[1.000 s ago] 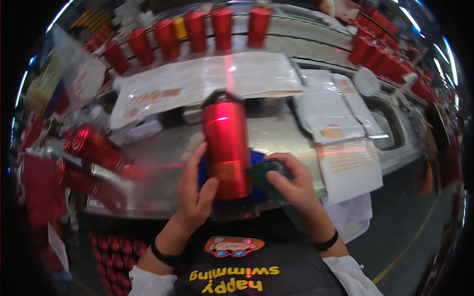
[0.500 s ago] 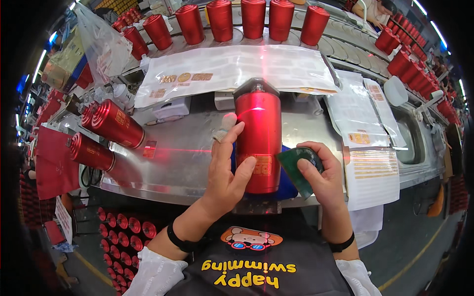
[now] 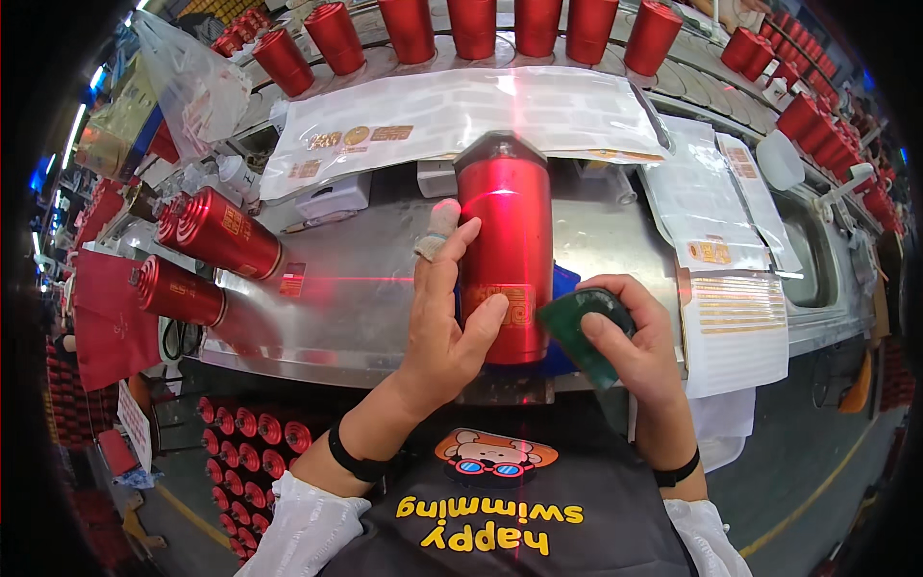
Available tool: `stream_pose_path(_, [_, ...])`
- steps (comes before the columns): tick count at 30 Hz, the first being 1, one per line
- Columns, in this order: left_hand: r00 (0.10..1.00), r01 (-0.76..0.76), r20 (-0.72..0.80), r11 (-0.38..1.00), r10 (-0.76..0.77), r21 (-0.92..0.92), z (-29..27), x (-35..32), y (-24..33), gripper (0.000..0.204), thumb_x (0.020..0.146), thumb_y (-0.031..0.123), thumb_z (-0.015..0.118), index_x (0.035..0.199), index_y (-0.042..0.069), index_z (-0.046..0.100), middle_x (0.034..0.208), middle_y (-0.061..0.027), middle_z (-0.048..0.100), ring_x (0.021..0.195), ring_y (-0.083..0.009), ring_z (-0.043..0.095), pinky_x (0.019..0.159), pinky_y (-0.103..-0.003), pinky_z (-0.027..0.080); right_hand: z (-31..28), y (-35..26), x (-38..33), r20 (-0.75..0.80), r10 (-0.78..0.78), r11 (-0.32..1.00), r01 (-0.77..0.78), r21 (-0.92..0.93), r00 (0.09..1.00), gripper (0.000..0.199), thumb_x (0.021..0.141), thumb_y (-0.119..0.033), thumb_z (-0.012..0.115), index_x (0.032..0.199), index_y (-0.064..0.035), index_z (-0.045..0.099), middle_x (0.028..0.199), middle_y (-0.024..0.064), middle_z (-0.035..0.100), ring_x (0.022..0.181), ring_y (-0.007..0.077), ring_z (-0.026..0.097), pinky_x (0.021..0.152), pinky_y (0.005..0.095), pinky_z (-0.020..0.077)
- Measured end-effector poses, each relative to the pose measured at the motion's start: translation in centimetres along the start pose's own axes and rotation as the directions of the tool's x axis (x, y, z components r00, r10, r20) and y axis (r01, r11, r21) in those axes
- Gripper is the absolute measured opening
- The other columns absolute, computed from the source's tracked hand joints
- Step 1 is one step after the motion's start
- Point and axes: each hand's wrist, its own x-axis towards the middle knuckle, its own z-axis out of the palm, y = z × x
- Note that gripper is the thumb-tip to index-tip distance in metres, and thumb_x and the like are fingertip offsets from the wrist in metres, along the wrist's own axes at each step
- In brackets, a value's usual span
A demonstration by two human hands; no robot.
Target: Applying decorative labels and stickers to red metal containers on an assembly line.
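A red metallic canister (image 3: 510, 221) lies lengthwise before me, its far end against a grey angular holder (image 3: 500, 146). A square gold decal (image 3: 516, 306) sits near its close end, crossed by red light lines. My left hand (image 3: 437, 332) grips the canister from the left: the thumb presses on the decal and the index fingertip touches the side. One outstretched finger wears a pale fingertip cover (image 3: 431, 246). In my right hand (image 3: 639, 337), just right of the canister, is a flat green scraper (image 3: 577, 322), its edge close to the canister's side. Blue material (image 3: 562, 361) shows underneath.
Several red canisters (image 3: 231, 231) lie at the left on the metal table (image 3: 317, 327). More red cups (image 3: 473, 24) line a conveyor at the back. Decal sheets (image 3: 423, 106) lie beyond the holder and at the right (image 3: 735, 327), beside a sink (image 3: 808, 255).
The cups on the conveyor have moved to the right. My view has shifted slightly. Both hands keep nearly the same pose, the scraper still beside the canister.
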Motion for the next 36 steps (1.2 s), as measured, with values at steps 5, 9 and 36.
stream_pose_path(5, [1.0, -0.002, 0.002, 0.997, 0.002, 0.075, 0.3, 0.1, 0.6, 0.065, 0.085, 0.015, 0.062, 0.14, -0.006, 0.034, 0.147, -0.0287, 0.027, 0.138, -0.04, 0.027, 0.113, -0.044, 0.02, 0.3, 0.5, 0.2, -0.023, 0.004, 0.999, -0.003, 0.052, 1.0, 0.027, 0.087, -0.011, 0.065, 0.111, 0.0005, 0.058, 0.094, 0.0039, 0.064, 0.084, 0.0085, 0.059, 0.075, 0.0237, 0.0497])
stream_pose_path(9, [1.0, -0.022, -0.012, 0.993, 0.023, 0.115, 0.8, 0.1, 0.6, 0.069, 0.085, 0.018, 0.064, 0.14, -0.006, 0.032, 0.146, -0.0297, 0.027, 0.136, -0.0414, 0.027, 0.112, -0.045, 0.021, 0.9, 0.4, 0.3, -0.008, -0.03, 0.999, 0.03, 0.033, 1.0, 0.027, 0.088, -0.012, 0.066, 0.111, 0.0004, 0.058, 0.095, 0.0041, 0.065, 0.086, 0.0087, 0.059, 0.077, 0.0241, 0.0497])
stream_pose_path(36, [0.999, 0.035, 0.005, 0.992, -0.036, 0.122, 1.3, 0.4, 0.8, 0.067, 0.088, 0.011, 0.057, 0.145, -0.006, 0.024, 0.152, -0.0249, 0.021, 0.142, -0.0317, 0.021, 0.115, -0.039, 0.017, 1.4, 0.5, 0.3, -0.037, -0.021, 0.995, 0.025, 0.098, 0.999, 0.028, 0.09, -0.013, 0.065, 0.112, 0.002, 0.055, 0.097, 0.0052, 0.064, 0.086, 0.0082, 0.059, 0.075, 0.023, 0.0497])
